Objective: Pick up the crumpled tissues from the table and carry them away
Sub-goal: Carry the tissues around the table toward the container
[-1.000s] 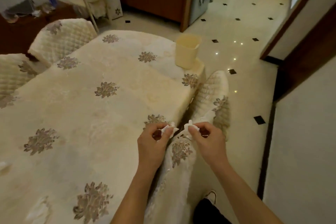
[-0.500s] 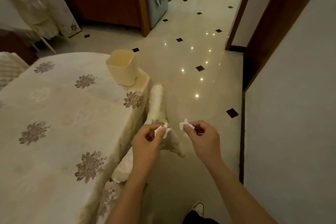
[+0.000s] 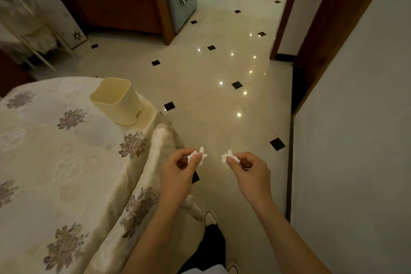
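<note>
Tissue, white and crumpled, shows in two small wads held out over the floor, clear of the table edge. The left wad is pinched between the thumb and curled fingers of the left hand; the right wad is pinched the same way by the right hand. The two hands are level with each other, a gap of bare floor between them, both forearms reaching in from the bottom of the view. Just left of the left hand hangs the corner of the floral tablecloth covering the table. Near that corner on the cloth stands a cream plastic bin, tilted in the wide-angle view. Beyond lies the glossy tiled floor with small black diamond insets and spots of reflected light. A plain wall runs along the right side.
</note>
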Available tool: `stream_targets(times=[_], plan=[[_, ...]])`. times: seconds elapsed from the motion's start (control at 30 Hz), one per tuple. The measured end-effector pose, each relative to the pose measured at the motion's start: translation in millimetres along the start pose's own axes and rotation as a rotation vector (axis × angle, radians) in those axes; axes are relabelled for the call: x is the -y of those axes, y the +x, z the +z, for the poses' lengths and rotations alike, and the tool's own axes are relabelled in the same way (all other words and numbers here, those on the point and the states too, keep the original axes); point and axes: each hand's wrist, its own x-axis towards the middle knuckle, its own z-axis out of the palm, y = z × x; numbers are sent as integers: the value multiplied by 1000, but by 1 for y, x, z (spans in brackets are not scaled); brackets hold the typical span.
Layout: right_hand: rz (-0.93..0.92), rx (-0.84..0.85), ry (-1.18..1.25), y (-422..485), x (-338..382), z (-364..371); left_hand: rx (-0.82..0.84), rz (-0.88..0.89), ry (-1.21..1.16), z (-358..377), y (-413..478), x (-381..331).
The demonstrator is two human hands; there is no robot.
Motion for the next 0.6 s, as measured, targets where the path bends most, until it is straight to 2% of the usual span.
stream_targets(times=[0.27,0.6], plan=[[-45,35,-3,122,21,23,-67,-35,-83,33,109,-7],[-136,123,-26,294,82,98,-157,32,-46,44,281,-36]])
